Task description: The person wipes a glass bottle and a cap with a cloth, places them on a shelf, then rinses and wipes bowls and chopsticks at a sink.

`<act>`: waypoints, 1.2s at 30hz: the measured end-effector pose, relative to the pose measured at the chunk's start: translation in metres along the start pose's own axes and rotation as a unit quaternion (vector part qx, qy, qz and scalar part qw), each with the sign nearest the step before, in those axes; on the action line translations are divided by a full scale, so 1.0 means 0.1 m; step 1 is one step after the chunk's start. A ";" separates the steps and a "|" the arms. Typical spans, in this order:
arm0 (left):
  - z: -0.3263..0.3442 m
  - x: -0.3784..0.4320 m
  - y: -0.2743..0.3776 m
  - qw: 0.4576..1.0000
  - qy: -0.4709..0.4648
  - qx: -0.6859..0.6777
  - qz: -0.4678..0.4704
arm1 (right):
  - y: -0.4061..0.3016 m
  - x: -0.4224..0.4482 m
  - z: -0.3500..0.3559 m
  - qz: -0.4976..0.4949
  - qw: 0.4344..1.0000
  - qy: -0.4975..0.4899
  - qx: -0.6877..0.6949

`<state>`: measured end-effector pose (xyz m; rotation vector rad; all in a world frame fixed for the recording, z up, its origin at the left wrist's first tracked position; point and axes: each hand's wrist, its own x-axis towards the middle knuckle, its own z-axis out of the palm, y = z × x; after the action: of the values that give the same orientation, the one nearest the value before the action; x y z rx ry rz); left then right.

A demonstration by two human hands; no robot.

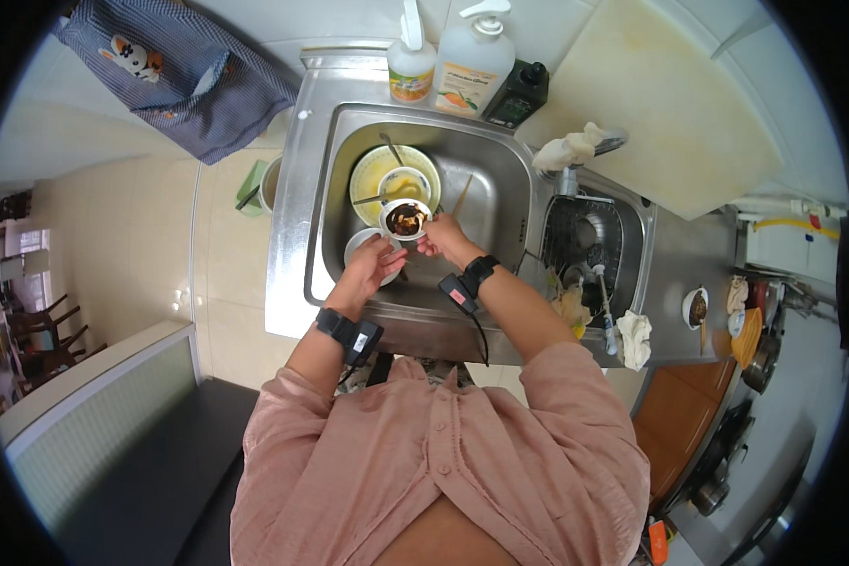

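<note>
Above the left sink basin (492,233), my right hand (447,237) pinches the rim of a small white bowl (386,230). Dark sauce with pale bits (405,219) lies inside it. Just below and left of that bowl is my left hand (376,260), fingers apart and seemingly gripping nothing; whether a fingertip touches the rim is unclear. Partly under this hand, a white bowl (357,244) sits in the basin. Behind it stands a large plate or bowl (362,170) with yellow residue, holding a smaller patterned bowl (412,175) and spoons (390,146). A chopstick-like utensil (463,194) leans to the right.
Spray bottle (412,67), pump bottle (472,67) and dark bottle (518,95) line the back ledge. A cloth-wrapped faucet (569,148) rises between the basins. The right basin holds a rack (566,233) and a long-handled brush (603,301). A crumpled cloth (634,339) hangs over the counter's front edge.
</note>
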<state>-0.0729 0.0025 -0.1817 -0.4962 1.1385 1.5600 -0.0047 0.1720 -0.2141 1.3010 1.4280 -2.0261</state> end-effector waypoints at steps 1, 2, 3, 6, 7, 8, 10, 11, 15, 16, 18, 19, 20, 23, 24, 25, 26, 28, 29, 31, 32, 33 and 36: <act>-0.03 -0.03 -0.01 1.000 -0.006 -0.008 0.006 | -0.01 0.04 0.00 -0.012 1.000 0.022 -0.010; -0.07 -0.07 -0.02 1.000 -0.012 -0.015 0.012 | -0.01 0.08 -0.01 -0.025 0.999 0.044 -0.020; -0.08 -0.13 -0.01 1.000 -0.011 -0.017 0.012 | -0.04 0.11 -0.01 -0.023 0.999 0.043 -0.022; -0.13 -0.31 0.00 0.999 -0.015 -0.031 0.024 | -0.07 0.23 -0.02 0.007 0.998 0.053 -0.042; -0.15 -0.34 0.00 0.999 -0.004 -0.029 0.022 | -0.06 0.29 -0.02 0.008 0.998 0.052 -0.043; -0.18 -0.36 0.00 0.999 0.006 -0.028 0.021 | -0.05 0.35 -0.03 0.018 0.998 0.056 -0.023; -0.24 -0.37 0.00 0.999 0.004 -0.031 0.025 | -0.04 0.44 -0.03 0.027 0.998 0.060 -0.006; -0.27 -0.37 0.00 0.999 0.000 -0.031 0.028 | -0.03 0.47 -0.03 0.028 0.998 0.058 0.015; -0.32 -0.38 -0.01 0.999 -0.006 -0.042 0.026 | -0.07 0.53 0.01 0.030 0.996 0.058 0.064; -0.32 -0.38 0.00 0.999 -0.005 -0.041 0.025 | -0.08 0.54 0.02 0.030 0.996 0.058 0.062; -0.30 -0.40 0.01 0.999 -0.005 -0.041 0.023 | -0.08 0.56 0.01 0.014 0.994 0.060 0.091; -0.29 -0.41 0.02 0.999 -0.003 -0.046 0.021 | -0.06 0.59 0.00 0.014 0.994 0.060 0.091; -0.28 -0.41 0.02 0.999 0.000 -0.051 0.019 | -0.04 0.61 -0.02 0.010 0.994 0.062 0.086; -0.33 -0.39 -0.01 0.999 -0.005 -0.050 0.018 | -0.01 0.62 -0.03 -0.005 0.996 0.076 0.055; -0.34 -0.39 -0.01 0.999 -0.005 -0.051 0.018 | -0.02 0.61 -0.03 -0.016 0.996 0.088 0.027; -0.34 -0.39 -0.02 0.999 0.002 -0.049 0.018 | -0.04 0.59 -0.04 -0.016 0.996 0.089 0.027; -0.34 -0.38 -0.02 0.999 0.009 -0.046 0.018 | -0.06 0.58 -0.05 -0.008 0.994 0.105 -0.014; -0.33 -0.40 -0.01 0.999 0.012 -0.037 0.015 | -0.06 0.56 -0.07 0.002 0.991 0.124 -0.052; -0.32 -0.41 0.00 0.999 0.015 -0.029 0.014 | -0.06 0.54 -0.08 -0.008 0.993 0.115 -0.041; -0.33 -0.41 0.00 0.999 0.010 -0.029 0.015 | -0.06 0.43 -0.07 -0.016 0.994 0.107 -0.029; -0.34 -0.42 0.00 0.999 0.005 -0.028 0.017 | -0.05 0.36 -0.07 -0.019 0.997 0.072 -0.008; -0.34 -0.43 0.00 0.999 0.002 -0.027 0.017 | -0.10 0.24 -0.07 -0.022 0.999 0.037 0.012; -0.37 -0.48 0.00 0.999 -0.015 -0.029 0.025 | -0.23 -0.34 -0.06 -0.041 0.997 -0.034 0.047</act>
<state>-0.0662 -0.0540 -0.1607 -0.4846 1.0934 1.6425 0.0002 0.1799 -0.1734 1.2160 1.3911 -2.1934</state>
